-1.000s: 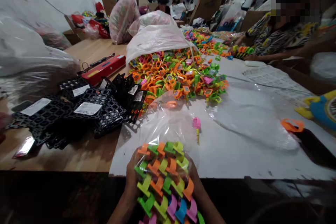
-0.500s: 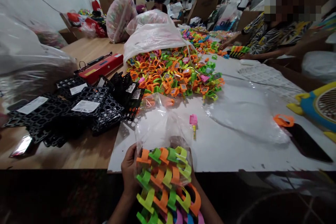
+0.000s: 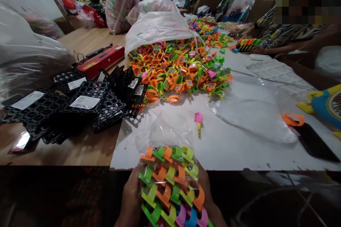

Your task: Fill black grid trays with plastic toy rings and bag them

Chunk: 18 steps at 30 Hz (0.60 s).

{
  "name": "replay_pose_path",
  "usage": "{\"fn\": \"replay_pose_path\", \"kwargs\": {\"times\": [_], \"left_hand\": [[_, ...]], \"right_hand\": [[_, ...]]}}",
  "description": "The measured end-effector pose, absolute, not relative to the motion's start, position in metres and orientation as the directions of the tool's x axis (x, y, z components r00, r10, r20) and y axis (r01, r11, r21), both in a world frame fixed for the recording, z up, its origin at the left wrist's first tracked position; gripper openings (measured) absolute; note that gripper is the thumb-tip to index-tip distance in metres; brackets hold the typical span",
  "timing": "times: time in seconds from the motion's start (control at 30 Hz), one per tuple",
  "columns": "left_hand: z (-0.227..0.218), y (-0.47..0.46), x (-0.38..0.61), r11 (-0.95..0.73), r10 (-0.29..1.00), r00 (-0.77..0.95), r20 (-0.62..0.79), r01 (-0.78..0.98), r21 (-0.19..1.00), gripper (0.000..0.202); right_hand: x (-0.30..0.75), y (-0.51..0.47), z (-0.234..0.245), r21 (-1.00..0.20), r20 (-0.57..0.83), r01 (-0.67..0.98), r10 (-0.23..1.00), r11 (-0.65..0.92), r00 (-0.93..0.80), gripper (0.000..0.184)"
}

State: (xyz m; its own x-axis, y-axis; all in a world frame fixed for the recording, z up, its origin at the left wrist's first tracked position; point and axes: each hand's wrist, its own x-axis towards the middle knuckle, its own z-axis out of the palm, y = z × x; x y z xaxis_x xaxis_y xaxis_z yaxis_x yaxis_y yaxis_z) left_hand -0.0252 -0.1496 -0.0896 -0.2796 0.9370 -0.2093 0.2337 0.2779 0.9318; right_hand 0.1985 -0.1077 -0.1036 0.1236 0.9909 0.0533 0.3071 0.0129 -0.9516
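At the table's front edge I hold a tray of toy watches [image 3: 170, 188], their curved straps orange, green, yellow, pink and blue in rows. A clear plastic bag [image 3: 170, 129] covers the far rows, and its loose end lies out over the white table top. My left hand [image 3: 131, 193] is closed on the tray's left side, with the fingers mostly hidden behind it. On the right side my right hand [image 3: 205, 184] grips it too, its fingers also largely out of sight. Beyond the bag lies a single pink toy watch [image 3: 198, 120] with a yellow stem.
A heap of loose toy watches [image 3: 170, 74] spills from a white sack [image 3: 160, 25]. Black lattice trays [image 3: 87, 95] with labels are piled at left near a red sealer-like device [image 3: 101, 61]. At right are a flat clear bag [image 3: 247, 110], a phone [image 3: 317, 142] and a fan [image 3: 327, 110]. A co-worker sits beyond.
The bag has come further down over the rows of watches. Both hands have slid lower along the tray's sides, nearer to me. The camera view has shifted slightly.
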Motion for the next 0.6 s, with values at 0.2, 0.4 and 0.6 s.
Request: {"fn": "replay_pose_path", "kwargs": {"times": [0.2,0.4,0.6], "left_hand": [[-0.083,-0.149,-0.033,-0.044,0.961,-0.187,0.203,0.624,0.78,0.031],[-0.063,-0.149,-0.033,-0.209,0.89,-0.132,0.437,0.733,0.648,0.011],[-0.053,-0.165,-0.038,-0.456,0.821,0.158,0.548,0.758,0.465,0.013]], "right_hand": [[0.201,-0.12,-0.092,-0.822,0.2,0.568,0.922,-0.027,0.333,0.032],[0.223,-0.126,-0.073,-0.686,0.405,0.64,0.912,0.347,-0.061,0.016],[0.251,-0.154,-0.072,-0.572,0.48,0.627,0.836,0.529,-0.267,0.031]]}}
